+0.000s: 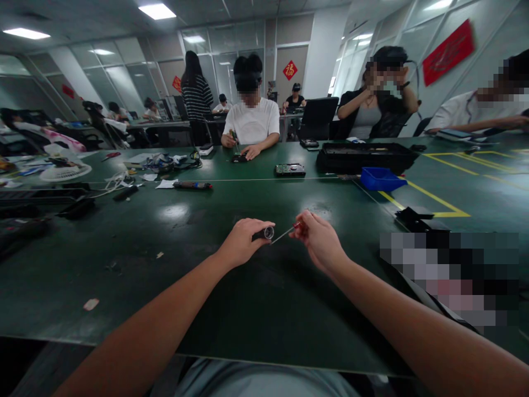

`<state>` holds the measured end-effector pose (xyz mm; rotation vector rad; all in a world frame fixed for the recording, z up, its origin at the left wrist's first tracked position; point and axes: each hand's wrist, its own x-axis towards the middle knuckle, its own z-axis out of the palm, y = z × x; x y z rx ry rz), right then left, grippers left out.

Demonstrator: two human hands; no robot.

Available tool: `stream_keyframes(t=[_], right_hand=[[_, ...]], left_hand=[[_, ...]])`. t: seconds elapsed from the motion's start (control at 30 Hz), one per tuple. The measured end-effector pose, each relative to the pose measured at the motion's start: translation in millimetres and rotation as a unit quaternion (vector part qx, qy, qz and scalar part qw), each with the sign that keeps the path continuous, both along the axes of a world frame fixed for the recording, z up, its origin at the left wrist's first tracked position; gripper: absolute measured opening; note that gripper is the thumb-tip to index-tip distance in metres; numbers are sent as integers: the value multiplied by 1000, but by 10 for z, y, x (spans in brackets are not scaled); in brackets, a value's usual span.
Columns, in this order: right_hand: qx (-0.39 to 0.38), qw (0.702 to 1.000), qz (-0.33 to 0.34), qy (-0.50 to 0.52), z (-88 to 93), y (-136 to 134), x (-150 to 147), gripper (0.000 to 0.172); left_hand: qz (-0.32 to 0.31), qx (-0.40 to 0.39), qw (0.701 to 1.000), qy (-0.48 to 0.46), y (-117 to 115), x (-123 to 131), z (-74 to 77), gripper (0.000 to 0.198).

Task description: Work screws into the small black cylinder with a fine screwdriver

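My left hand (243, 241) is closed round a dark cylinder (268, 232) with a round, metallic-looking open end turned toward me; its kind is not clear. In my right hand (320, 237) is a screwdriver (285, 234) with a red handle and a thin metal shaft. The shaft slants down to the left, its tip close to the lower rim of the cylinder; whether they touch I cannot tell. Both hands are just above the green table (248, 309). My fingers hide most of the cylinder and of the screwdriver's handle.
Beyond my hands lie a hard drive (290, 170), a dark pen-shaped tool (192, 186), a blue bin (382, 179) and a long black housing (366, 157). Cables (161, 162) lie at the back left. Across the table a person (251, 118) works on a small dark part.
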<state>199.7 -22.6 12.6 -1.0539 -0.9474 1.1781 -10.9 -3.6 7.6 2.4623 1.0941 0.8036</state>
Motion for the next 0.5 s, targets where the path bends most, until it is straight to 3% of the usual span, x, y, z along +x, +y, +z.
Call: stream_keyframes(t=[0.27, 0.5], right_hand=[[137, 967, -90, -197, 63, -122, -1, 25], [159, 954, -63, -245, 93, -170, -26, 25]], left_hand=[[35, -20, 999, -4, -7, -3, -35, 40], [46, -29, 999, -3, -33, 5, -19, 42]])
